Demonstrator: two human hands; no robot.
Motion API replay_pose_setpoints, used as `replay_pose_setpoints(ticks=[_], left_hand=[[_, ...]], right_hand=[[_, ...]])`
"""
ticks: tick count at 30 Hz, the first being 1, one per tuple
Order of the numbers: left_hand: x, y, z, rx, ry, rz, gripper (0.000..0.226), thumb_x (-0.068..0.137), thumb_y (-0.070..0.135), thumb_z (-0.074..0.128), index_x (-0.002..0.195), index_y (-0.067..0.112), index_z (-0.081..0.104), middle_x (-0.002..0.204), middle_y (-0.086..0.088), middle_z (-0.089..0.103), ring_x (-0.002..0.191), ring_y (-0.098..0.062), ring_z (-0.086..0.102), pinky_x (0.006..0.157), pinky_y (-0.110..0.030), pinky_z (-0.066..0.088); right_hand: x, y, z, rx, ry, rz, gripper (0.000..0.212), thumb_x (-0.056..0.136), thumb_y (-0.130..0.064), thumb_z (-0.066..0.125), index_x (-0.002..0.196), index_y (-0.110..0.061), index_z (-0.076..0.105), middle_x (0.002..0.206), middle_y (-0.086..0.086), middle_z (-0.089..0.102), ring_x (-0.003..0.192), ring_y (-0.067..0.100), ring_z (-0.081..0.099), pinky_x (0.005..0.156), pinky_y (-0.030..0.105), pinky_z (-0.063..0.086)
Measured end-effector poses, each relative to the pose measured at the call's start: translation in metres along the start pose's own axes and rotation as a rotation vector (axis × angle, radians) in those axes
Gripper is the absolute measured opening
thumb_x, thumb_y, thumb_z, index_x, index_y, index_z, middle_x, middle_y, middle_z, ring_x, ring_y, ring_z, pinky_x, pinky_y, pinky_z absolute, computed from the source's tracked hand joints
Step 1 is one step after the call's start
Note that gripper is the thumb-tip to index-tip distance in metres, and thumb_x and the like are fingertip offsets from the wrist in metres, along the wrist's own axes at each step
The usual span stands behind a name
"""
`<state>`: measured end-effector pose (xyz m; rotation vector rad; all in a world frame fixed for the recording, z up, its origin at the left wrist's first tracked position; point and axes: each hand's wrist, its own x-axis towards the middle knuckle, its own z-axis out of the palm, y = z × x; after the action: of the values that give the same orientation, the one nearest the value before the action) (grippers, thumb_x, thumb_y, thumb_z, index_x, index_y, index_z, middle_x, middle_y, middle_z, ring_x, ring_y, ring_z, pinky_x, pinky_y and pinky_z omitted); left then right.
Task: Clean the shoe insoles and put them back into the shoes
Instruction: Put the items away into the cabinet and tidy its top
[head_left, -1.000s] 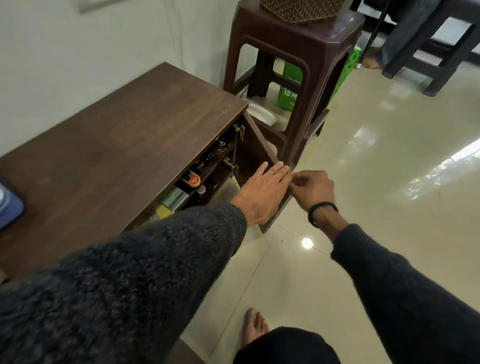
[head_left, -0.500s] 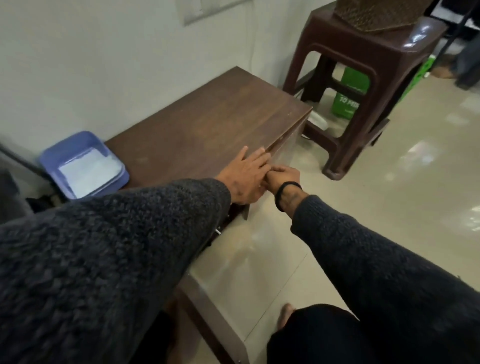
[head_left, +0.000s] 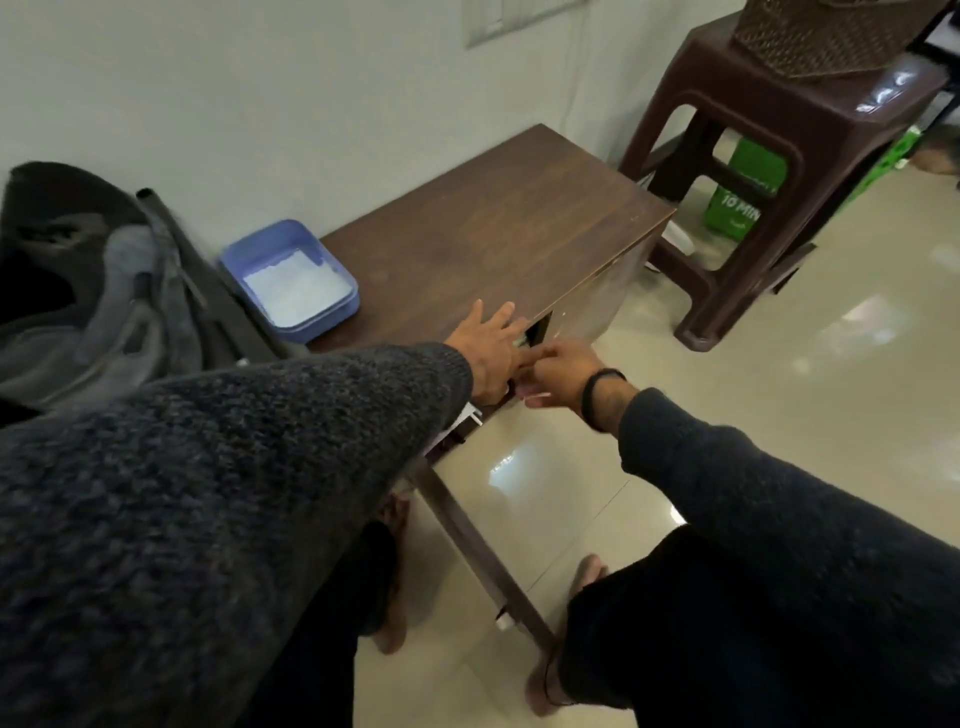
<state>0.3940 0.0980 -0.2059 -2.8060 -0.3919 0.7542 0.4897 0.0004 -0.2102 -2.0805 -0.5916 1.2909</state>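
Note:
No shoe or insole shows in the head view. My left hand (head_left: 491, 353) lies flat with straight fingers on the front edge of the dark wooden cabinet (head_left: 498, 234). My right hand (head_left: 563, 376) is just beside it, fingers curled at the free edge of the right cabinet door (head_left: 589, 312), which is almost closed with a narrow dark gap left. The grip itself is blurred. The left cabinet door (head_left: 483, 551) stands wide open toward me.
A blue tub (head_left: 291, 280) with white contents sits on the cabinet top by the wall. A dark bag (head_left: 88, 291) lies at the left. A brown plastic stool (head_left: 779, 171) with a woven basket stands at the right, over a green bag. The floor is glossy tile.
The right cabinet door has swung from open to nearly closed, with both hands following it. My view has turned left, bringing the blue tub and the dark bag into sight.

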Motion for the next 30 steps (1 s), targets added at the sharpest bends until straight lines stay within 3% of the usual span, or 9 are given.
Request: replay_pose_setpoints(ticks=[3,5,8,10,16,18,23,27,30], left_hand=[[-0.046,-0.008,0.012,-0.119,-0.063,0.04,0.059,0.09,0.045,0.069,0.14,0.016,0.056,0.163,-0.008,0.025,0.149,-0.031,0.022,0.116,-0.058,0.026],[-0.073,-0.011,0.027,-0.197,-0.121,0.021,0.078,0.084,0.051,0.074,0.147,0.014,0.047,0.166,-0.009,0.018,0.149,-0.031,0.023,0.113,-0.055,0.031],[-0.099,-0.005,0.048,-0.258,-0.199,-0.031,0.106,0.081,0.061,0.073,0.16,0.016,0.019,0.169,-0.008,-0.006,0.154,-0.032,0.005,0.119,-0.056,0.021],[-0.109,0.003,0.051,-0.295,-0.179,-0.073,0.104,0.085,0.059,0.071,0.161,0.018,0.014,0.168,-0.01,-0.01,0.154,-0.034,0.004,0.119,-0.054,0.021],[-0.114,0.022,0.051,-0.39,-0.121,-0.156,0.09,0.091,0.046,0.069,0.16,0.016,0.018,0.167,-0.019,-0.003,0.153,-0.037,0.01,0.119,-0.054,0.026],[-0.113,0.02,0.051,-0.439,-0.107,-0.172,0.091,0.091,0.044,0.069,0.16,0.014,0.018,0.167,-0.016,-0.001,0.153,-0.035,0.01,0.119,-0.053,0.026],[-0.103,0.011,0.054,-0.535,-0.062,-0.245,0.099,0.093,0.038,0.07,0.161,0.01,0.004,0.169,-0.006,-0.004,0.155,-0.029,0.003,0.121,-0.051,0.021],[-0.09,0.002,0.061,-0.57,-0.029,-0.256,0.102,0.091,0.041,0.071,0.161,0.008,0.005,0.17,-0.007,-0.002,0.155,-0.031,0.004,0.122,-0.048,0.025],[-0.081,0.0,0.063,-0.58,0.002,-0.249,0.104,0.088,0.043,0.073,0.161,0.007,0.008,0.169,-0.008,0.001,0.155,-0.033,0.008,0.122,-0.047,0.025]], right_hand=[[-0.053,0.026,0.024,-0.171,-0.29,-0.077,0.031,0.085,-0.032,0.08,0.108,-0.013,0.073,0.104,0.006,0.076,0.094,0.019,0.074,0.081,0.037,0.063],[-0.087,0.05,0.044,-0.498,-0.409,-0.12,0.04,0.075,-0.049,0.083,0.099,-0.018,0.073,0.095,0.002,0.076,0.086,0.018,0.073,0.075,0.034,0.063],[-0.12,0.091,0.064,-1.041,-0.371,-0.239,0.05,0.068,-0.065,0.081,0.09,-0.024,0.062,0.088,-0.007,0.067,0.082,0.016,0.065,0.076,0.036,0.06],[-0.131,0.108,0.065,-1.197,-0.277,-0.296,0.047,0.071,-0.063,0.078,0.091,-0.026,0.056,0.088,-0.004,0.06,0.081,0.02,0.062,0.074,0.037,0.058],[-0.134,0.115,0.052,-1.273,-0.003,-0.309,0.027,0.09,-0.042,0.063,0.104,-0.019,0.062,0.092,0.007,0.06,0.082,0.029,0.062,0.067,0.035,0.05],[-0.124,0.113,0.041,-1.282,0.083,-0.276,0.024,0.094,-0.036,0.058,0.108,-0.016,0.059,0.09,0.006,0.057,0.079,0.027,0.058,0.067,0.035,0.048],[-0.078,0.109,0.016,-1.227,0.271,-0.196,0.02,0.099,-0.028,0.05,0.115,-0.016,0.054,0.104,0.01,0.065,0.092,0.031,0.065,0.072,0.038,0.053],[-0.033,0.103,0.009,-0.981,0.433,-0.22,0.021,0.096,-0.021,0.056,0.114,-0.011,0.053,0.098,0.014,0.064,0.084,0.032,0.064,0.074,0.042,0.058],[-0.013,0.089,0.013,-0.646,0.468,-0.219,0.034,0.092,-0.022,0.062,0.122,-0.011,0.049,0.107,0.015,0.061,0.092,0.035,0.062,0.082,0.048,0.058]])
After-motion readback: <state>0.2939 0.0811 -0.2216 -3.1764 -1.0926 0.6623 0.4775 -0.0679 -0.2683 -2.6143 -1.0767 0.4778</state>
